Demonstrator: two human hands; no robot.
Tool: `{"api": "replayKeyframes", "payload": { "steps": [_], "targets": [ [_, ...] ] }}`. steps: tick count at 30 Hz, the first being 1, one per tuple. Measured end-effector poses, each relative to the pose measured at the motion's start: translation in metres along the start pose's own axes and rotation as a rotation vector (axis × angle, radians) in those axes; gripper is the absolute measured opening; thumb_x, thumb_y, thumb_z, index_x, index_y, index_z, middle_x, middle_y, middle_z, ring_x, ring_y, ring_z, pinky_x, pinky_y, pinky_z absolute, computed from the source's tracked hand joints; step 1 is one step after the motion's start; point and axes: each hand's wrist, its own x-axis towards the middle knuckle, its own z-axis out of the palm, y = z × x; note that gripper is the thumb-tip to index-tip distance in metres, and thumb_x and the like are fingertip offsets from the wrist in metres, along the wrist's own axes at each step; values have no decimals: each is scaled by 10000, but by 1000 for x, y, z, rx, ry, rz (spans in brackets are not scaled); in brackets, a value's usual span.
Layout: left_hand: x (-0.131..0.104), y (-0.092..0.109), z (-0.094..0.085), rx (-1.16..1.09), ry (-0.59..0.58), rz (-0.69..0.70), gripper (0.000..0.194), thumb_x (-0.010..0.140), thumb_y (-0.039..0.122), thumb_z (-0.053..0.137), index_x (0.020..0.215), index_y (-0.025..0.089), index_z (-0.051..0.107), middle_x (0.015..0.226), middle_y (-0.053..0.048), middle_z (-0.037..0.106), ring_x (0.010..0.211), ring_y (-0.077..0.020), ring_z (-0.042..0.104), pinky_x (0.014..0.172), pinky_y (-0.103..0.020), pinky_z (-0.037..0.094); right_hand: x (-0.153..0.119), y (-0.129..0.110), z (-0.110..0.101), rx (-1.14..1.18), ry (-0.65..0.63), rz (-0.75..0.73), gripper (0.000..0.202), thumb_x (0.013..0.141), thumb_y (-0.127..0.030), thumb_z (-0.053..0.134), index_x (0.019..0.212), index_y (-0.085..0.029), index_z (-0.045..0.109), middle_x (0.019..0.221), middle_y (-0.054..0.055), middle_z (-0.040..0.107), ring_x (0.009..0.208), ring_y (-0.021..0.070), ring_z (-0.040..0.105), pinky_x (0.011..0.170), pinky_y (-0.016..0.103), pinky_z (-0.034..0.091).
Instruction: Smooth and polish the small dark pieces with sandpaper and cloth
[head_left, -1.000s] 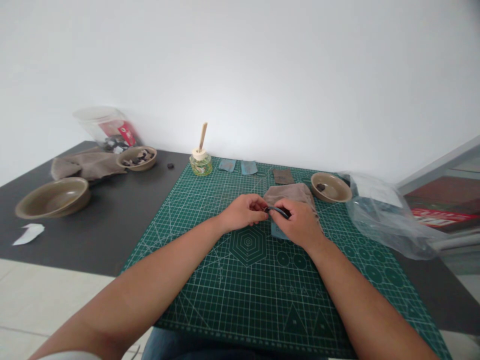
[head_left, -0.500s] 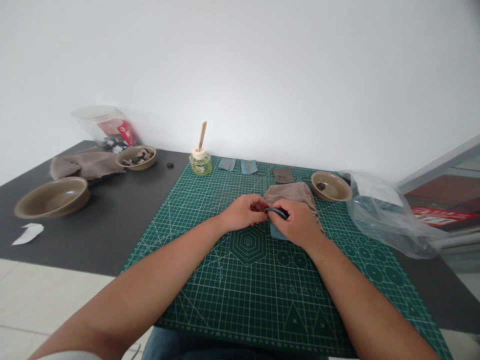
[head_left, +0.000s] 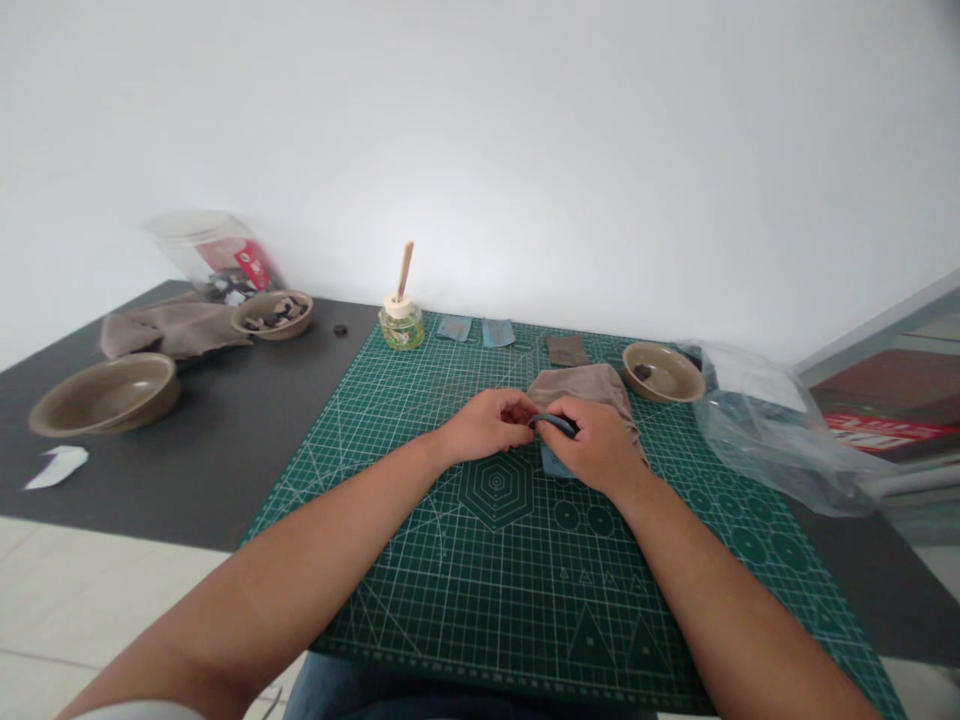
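Note:
Over the middle of the green cutting mat (head_left: pixel 390 540), my two hands meet at the fingertips. My right hand (head_left: pixel 600 440) pinches a curved dark strip with a grey-blue face (head_left: pixel 553 423), which looks like bent sandpaper. My left hand (head_left: pixel 491 425) is closed by the strip's left end, thumb and fingers pressed together; whatever it grips there is hidden. Beneath my right hand lies a blue sheet (head_left: pixel 555 463), partly covered. Just behind the hands is a folded brown cloth (head_left: pixel 581 382).
A bowl (head_left: pixel 664 372) with a dark lump and a clear plastic bag (head_left: pixel 780 430) stand at right. Small blue squares (head_left: pixel 498 333), a brown square (head_left: pixel 568 350) and a reed diffuser (head_left: pixel 402 322) line the back. Leftward are a chip-filled bowl (head_left: pixel 274 318), another bowl (head_left: pixel 105 395) and a cloth (head_left: pixel 172 328).
The curved strip has tilted slightly in my right hand, showing more of its grey-blue face. Both hands otherwise stay in nearly the same place.

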Motion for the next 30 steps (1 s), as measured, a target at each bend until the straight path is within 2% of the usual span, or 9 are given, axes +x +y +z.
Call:
{"api": "replayKeyframes", "payload": {
  "steps": [30],
  "targets": [
    [2, -2, -1, -25, -14, 7, 248, 583, 59, 521, 817, 124, 569, 610, 48, 525, 528, -65, 482, 454, -169, 396, 0, 0, 0, -2, 28, 2, 88, 761, -191, 585, 728, -174, 665, 655, 2, 659, 609, 139, 566, 590, 257, 366]
  ]
}}
